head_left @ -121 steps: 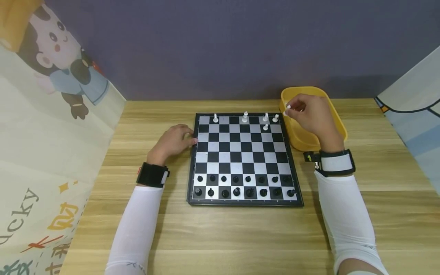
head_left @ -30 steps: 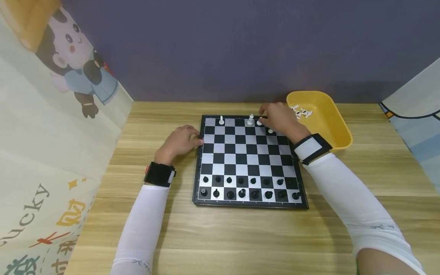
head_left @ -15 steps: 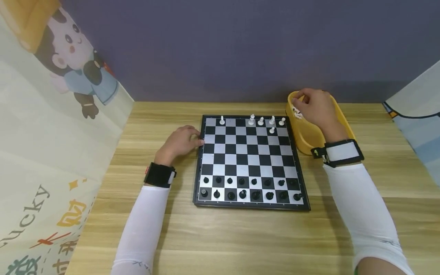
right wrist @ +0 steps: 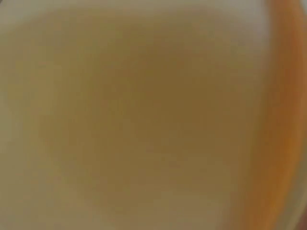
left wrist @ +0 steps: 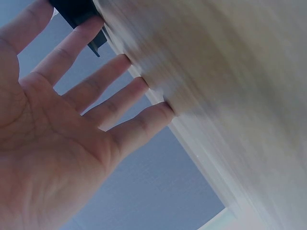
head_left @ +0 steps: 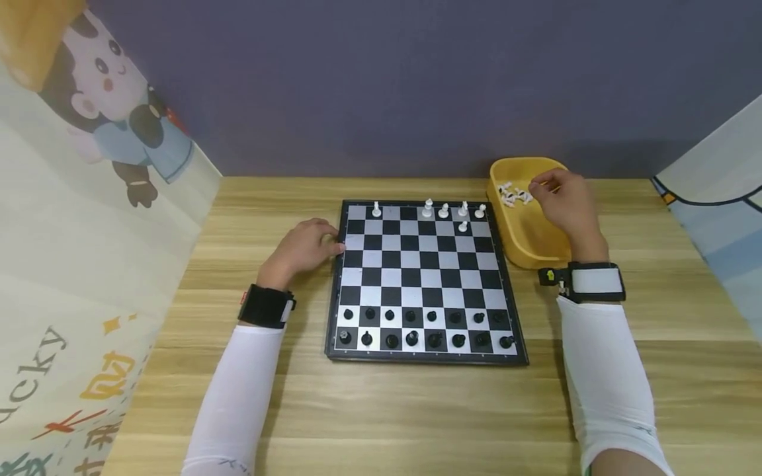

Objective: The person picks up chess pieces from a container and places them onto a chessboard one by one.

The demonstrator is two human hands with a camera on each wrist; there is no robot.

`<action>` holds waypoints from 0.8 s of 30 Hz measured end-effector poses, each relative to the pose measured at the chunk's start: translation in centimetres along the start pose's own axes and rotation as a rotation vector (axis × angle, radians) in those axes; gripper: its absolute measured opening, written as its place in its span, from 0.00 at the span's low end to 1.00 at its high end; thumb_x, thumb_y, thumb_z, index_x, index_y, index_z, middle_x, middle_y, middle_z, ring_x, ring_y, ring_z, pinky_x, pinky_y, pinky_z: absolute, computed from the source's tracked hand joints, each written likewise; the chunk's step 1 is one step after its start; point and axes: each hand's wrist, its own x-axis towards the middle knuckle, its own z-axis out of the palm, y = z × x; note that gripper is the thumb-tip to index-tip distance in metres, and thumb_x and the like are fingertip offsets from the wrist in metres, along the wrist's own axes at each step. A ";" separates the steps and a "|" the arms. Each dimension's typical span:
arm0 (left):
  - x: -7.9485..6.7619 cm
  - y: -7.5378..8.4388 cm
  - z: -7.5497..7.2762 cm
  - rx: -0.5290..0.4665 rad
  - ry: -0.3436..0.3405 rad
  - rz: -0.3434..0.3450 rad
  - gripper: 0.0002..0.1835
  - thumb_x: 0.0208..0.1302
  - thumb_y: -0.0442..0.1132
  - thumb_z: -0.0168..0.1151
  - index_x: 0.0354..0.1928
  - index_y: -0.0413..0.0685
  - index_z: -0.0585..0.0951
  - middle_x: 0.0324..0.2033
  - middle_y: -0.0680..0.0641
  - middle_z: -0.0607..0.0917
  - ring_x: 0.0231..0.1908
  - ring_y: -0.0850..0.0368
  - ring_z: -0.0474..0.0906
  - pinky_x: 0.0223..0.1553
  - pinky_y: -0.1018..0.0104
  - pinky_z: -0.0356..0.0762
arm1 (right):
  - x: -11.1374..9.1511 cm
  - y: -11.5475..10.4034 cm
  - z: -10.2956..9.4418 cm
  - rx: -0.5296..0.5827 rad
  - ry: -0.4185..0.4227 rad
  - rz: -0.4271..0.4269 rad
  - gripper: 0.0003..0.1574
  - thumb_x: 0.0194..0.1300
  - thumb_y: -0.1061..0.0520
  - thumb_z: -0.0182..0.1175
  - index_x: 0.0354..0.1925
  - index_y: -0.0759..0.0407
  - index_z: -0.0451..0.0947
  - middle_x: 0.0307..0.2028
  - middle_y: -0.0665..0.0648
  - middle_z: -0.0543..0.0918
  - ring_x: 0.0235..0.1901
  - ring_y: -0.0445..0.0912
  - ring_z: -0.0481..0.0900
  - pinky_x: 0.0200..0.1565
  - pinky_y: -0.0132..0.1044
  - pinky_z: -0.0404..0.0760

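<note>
My left hand [head_left: 300,250] rests at the left edge of the chessboard [head_left: 381,264], thumb at its rim. The left wrist view shows the fingers [left wrist: 139,127] spread and fairly straight, fingertips on the wooden table. My right hand [head_left: 568,205] is over the yellow tray [head_left: 536,248], fingers bent and thumb near the index finger. White chess pieces [head_left: 514,196] lie in a heap in the tray beside its fingertips; I cannot tell whether it pinches one. On the board's far row stand several white pieces, among them the king [head_left: 427,208], with a white pawn [head_left: 462,226] in front.
Two rows of black chess pieces [head_left: 411,338] fill the near side of the board. Behind the table [head_left: 381,416] rises a dark blue panel [head_left: 381,86], and a cartoon-printed wall [head_left: 77,218] flanks the left. The right wrist view is a blurred yellow-orange surface [right wrist: 158,120].
My right hand put down a white piece beside the king, left the board for the tray, and has shifted slightly, uncovering more of the heap. The left hand stays at the board's edge.
</note>
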 end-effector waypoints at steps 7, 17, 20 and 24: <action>-0.1 -0.2 0.0 0.010 -0.008 0.003 0.25 0.62 0.58 0.53 0.53 0.48 0.75 0.60 0.43 0.69 0.62 0.44 0.59 0.61 0.51 0.51 | 0.3 0.2 1.9 -0.070 -0.239 -0.070 0.21 0.67 0.52 0.46 0.50 0.63 0.72 0.48 0.65 0.74 0.45 0.57 0.70 0.46 0.50 0.67; -0.3 -0.2 0.2 -0.008 -0.009 0.004 0.25 0.62 0.57 0.52 0.53 0.48 0.75 0.60 0.42 0.69 0.62 0.43 0.60 0.61 0.50 0.52 | 0.4 1.3 3.4 -0.120 -0.430 -0.106 0.23 0.69 0.58 0.35 0.53 0.68 0.68 0.53 0.69 0.70 0.52 0.60 0.67 0.56 0.52 0.61; -0.3 -0.1 0.2 -0.010 -0.004 -0.008 0.24 0.62 0.57 0.52 0.53 0.49 0.75 0.60 0.42 0.68 0.62 0.44 0.59 0.61 0.50 0.52 | 0.5 1.4 3.4 -0.124 -0.435 -0.119 0.23 0.69 0.58 0.34 0.54 0.68 0.67 0.53 0.69 0.69 0.53 0.61 0.65 0.57 0.53 0.59; -0.2 -0.1 0.2 -0.004 0.001 -0.018 0.25 0.62 0.58 0.52 0.53 0.50 0.75 0.61 0.43 0.68 0.62 0.45 0.58 0.61 0.50 0.51 | 0.7 1.6 3.5 -0.140 -0.466 -0.118 0.24 0.70 0.57 0.35 0.57 0.67 0.65 0.56 0.69 0.68 0.56 0.62 0.63 0.58 0.53 0.57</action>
